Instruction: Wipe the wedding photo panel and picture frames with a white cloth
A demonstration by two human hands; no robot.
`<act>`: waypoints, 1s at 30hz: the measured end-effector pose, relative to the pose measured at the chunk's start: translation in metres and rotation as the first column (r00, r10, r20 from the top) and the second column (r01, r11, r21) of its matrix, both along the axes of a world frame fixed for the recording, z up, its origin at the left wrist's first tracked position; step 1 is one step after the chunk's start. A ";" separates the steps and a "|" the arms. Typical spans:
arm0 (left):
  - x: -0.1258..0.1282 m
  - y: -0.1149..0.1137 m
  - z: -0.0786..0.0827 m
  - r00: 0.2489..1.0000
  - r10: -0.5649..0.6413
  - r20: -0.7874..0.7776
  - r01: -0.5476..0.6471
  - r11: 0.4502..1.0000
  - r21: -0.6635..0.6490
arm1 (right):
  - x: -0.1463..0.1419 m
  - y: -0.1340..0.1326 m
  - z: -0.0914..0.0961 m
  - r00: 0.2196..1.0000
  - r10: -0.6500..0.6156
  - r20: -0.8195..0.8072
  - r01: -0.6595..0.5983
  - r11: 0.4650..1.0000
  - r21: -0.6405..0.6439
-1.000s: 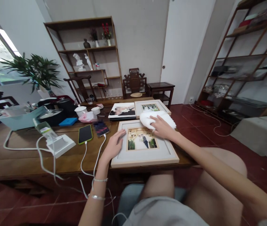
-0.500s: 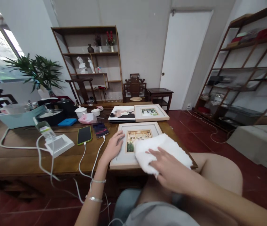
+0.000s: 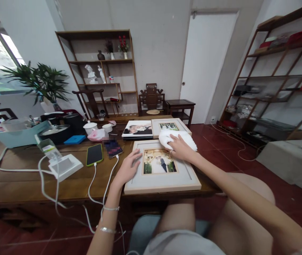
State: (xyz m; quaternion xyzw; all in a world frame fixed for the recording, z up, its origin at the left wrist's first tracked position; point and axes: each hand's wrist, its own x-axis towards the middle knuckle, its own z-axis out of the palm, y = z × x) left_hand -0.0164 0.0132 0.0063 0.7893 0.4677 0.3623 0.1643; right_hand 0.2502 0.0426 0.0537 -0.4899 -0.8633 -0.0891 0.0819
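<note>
A large framed photo [image 3: 164, 179] with a pale wood frame lies flat on the wooden table [image 3: 20, 180] in front of me. My left hand [image 3: 128, 166] rests flat on its left edge, fingers spread. My right hand [image 3: 180, 148] presses a white cloth [image 3: 177, 138] onto the frame's far right corner, fingers lying over the cloth. A smaller framed photo [image 3: 170, 126] and a photo album [image 3: 138, 128] lie just beyond.
Two phones [image 3: 94, 154] on white charging cables lie left of the frame, beside a white power strip [image 3: 65, 164]. Teaware, a pink object, a blue box and a light blue tray crowd the far left. Shelving units, chairs, a plant and a white door stand around.
My right hand swept the cloth down over the frame's near right part, then back up to the far right corner. My left hand stayed on the frame's left edge.
</note>
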 end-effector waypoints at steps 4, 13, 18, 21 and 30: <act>0.001 0.000 0.000 1.000 0.015 0.009 -0.015 1.000 0.006 | -0.012 -0.011 -0.004 1.000 0.009 0.021 -0.009 1.000 -0.005; 0.003 0.001 -0.003 0.999 0.034 0.015 -0.034 0.999 0.013 | -0.030 -0.161 0.020 0.976 0.211 -0.044 -0.215 0.940 -0.264; 0.002 0.001 -0.003 1.000 0.020 -0.003 -0.020 1.000 0.013 | -0.031 -0.142 0.004 0.973 0.215 -0.084 -0.227 0.954 -0.196; 0.002 0.001 -0.002 1.000 0.007 -0.013 -0.007 1.000 0.014 | -0.021 -0.093 -0.003 0.995 0.098 0.013 -0.097 0.994 -0.055; 0.001 0.002 -0.001 1.000 0.001 -0.027 -0.001 1.000 0.003 | 0.000 0.010 0.009 0.998 0.016 0.065 -0.025 0.992 0.125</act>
